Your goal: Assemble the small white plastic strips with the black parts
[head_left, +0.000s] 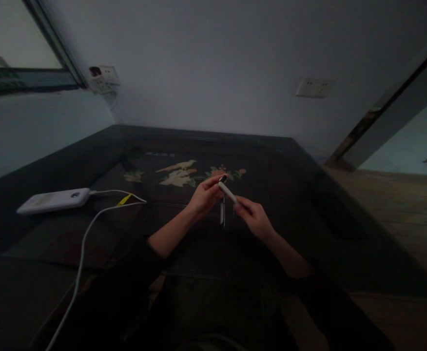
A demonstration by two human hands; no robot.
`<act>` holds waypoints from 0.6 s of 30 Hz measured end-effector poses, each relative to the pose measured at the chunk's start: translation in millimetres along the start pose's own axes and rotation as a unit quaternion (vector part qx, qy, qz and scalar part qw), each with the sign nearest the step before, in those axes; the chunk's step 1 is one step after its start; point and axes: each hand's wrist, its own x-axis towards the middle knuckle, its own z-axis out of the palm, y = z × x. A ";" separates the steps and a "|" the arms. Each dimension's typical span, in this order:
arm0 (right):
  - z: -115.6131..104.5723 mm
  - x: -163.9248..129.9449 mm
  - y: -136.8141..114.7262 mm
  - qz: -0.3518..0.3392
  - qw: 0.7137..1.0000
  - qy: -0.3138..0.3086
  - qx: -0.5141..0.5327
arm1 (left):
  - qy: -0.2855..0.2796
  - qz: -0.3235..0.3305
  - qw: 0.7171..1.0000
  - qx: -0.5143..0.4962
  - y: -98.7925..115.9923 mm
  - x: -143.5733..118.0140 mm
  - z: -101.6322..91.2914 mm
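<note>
A slim white bar-shaped object (228, 192) slants between my two hands above the dark table. The fingers of my left hand (203, 197) pinch its upper end, where a small black piece (223, 179) shows. My right hand (255, 218) is closed on the lower end. Just below, between the hands, is a narrow silvery strip (222, 213); whether it hangs from the bar or rests on the table I cannot tell. The dim light hides the exact kind of these pieces.
On the left of the dark table (272, 170) lies a white power bank (54, 201). Its white cable (84, 243), with a yellow tag (125, 199), loops and runs toward the lower left. Wall sockets (315, 87) sit behind. A bird-and-flower picture (179, 175) decorates the tabletop.
</note>
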 end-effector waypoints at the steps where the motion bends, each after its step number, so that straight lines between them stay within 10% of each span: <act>1: -0.4 -0.1 -1.2 0.010 1.000 -0.011 0.012 | -0.007 0.005 1.000 0.001 0.2 -0.3 0.4; 18: -3.1 4.2 0.6 0.031 0.997 0.064 -0.008 | 0.003 -0.012 1.000 0.005 3.4 -3.4 -0.1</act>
